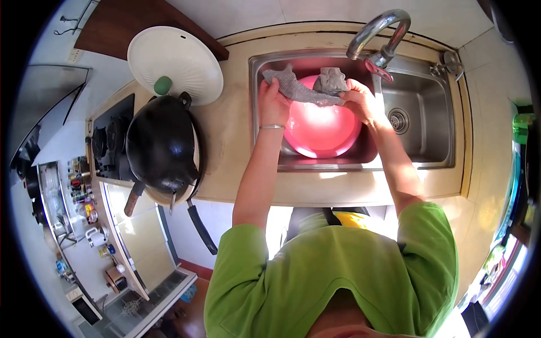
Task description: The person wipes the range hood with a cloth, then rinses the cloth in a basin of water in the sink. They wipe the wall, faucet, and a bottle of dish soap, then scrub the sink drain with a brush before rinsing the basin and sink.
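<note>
A wet-looking grey cloth (301,90) is stretched between my two hands above a pink basin (321,132). My left hand (274,104), with a bracelet at the wrist, pinches the cloth's left end. On the other side my right hand (360,100) grips its right end, where a bunched, lighter grey part (331,81) stands up. The basin sits in the left bowl of a steel sink (270,160), and bright sunlight falls on the water inside it.
A curved chrome faucet (389,34) with a red handle rises behind the sink. To the right lies the second sink bowl (420,112) with its drain. Left on the counter stand a black wok (160,143), a knife handle (134,198) and a large white lid (186,62).
</note>
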Demonstrator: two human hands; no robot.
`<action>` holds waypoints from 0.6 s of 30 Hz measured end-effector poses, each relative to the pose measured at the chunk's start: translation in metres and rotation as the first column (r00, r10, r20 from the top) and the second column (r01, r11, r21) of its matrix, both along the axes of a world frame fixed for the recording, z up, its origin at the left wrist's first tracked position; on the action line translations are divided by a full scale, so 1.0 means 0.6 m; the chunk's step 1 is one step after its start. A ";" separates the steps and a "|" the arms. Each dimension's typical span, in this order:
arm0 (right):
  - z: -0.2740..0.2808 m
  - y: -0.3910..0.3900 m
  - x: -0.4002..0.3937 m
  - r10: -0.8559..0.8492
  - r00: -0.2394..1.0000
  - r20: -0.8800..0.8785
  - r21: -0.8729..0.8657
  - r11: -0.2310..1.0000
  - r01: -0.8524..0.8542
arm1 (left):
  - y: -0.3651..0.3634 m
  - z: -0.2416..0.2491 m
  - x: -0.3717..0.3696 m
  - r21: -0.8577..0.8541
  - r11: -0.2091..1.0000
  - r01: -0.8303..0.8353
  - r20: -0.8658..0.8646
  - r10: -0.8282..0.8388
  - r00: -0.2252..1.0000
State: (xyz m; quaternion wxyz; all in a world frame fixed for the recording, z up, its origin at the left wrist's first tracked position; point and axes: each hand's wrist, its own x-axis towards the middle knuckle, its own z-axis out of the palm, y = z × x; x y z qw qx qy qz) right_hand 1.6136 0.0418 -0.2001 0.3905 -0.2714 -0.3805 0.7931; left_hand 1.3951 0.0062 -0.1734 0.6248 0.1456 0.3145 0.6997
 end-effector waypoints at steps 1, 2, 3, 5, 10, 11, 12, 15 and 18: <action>-0.004 0.000 -0.008 -0.020 0.983 -0.184 -0.082 0.997 0.005 | 0.000 0.005 0.000 0.009 1.000 0.016 0.056 -0.016 0.998; 0.005 -0.007 -0.020 -0.024 0.984 -0.177 -0.079 0.997 0.010 | -0.002 0.001 0.000 0.013 1.000 0.020 0.063 -0.021 0.998; 0.016 -0.018 -0.037 -0.083 0.971 -0.223 -0.129 0.990 0.055 | -0.003 -0.009 -0.001 -0.004 1.000 0.013 0.070 -0.013 0.997; 0.032 -0.029 -0.060 -0.101 0.919 -0.381 -0.145 0.988 0.049 | 0.009 -0.028 -0.001 -0.018 1.000 0.002 0.060 -0.001 0.998; 0.045 -0.045 -0.077 -0.140 0.872 -0.469 -0.139 0.987 0.083 | -0.002 -0.012 0.004 -0.070 0.994 0.088 0.090 -0.082 0.993; 0.046 -0.048 -0.075 -0.158 0.870 -0.467 -0.120 0.986 0.115 | -0.003 -0.001 0.004 -0.078 0.993 0.088 0.092 -0.081 0.993; 0.049 -0.048 -0.070 -0.146 0.870 -0.471 -0.097 0.989 0.113 | -0.002 0.002 -0.001 -0.055 0.995 0.086 0.089 -0.081 0.993; 0.053 -0.051 -0.052 -0.127 0.906 -0.404 -0.149 0.986 0.072 | 0.001 0.000 -0.019 -0.094 0.989 0.111 -0.005 -0.112 0.994; 0.037 -0.045 -0.023 -0.115 0.924 -0.364 -0.109 0.991 0.080 | -0.001 0.010 -0.038 -0.050 0.984 0.171 -0.008 -0.172 0.985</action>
